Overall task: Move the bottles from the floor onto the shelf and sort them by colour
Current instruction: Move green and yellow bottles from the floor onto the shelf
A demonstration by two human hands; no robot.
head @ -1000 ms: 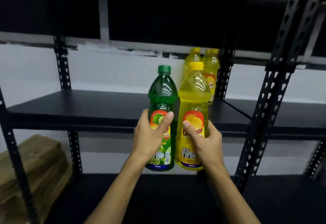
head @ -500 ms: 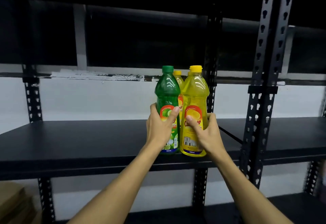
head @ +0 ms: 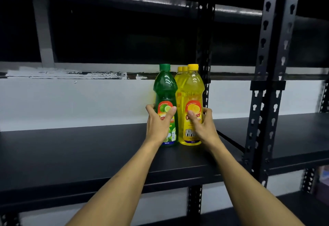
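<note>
Green bottle stands upright on the black shelf, the left hand grasping it; just beside, the right hand grasps a yellow bottle; behind it, probably two more yellow bottles.

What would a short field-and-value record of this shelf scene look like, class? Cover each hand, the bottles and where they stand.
left hand: wrapped around green bottle
right hand: wrapped around front yellow bottle
bottle posture: both upright, bases on black shelf
spacing: green and yellow side by side, touching or nearly so
behind: two more yellow caps showing
green position: left of the yellow group
</note>
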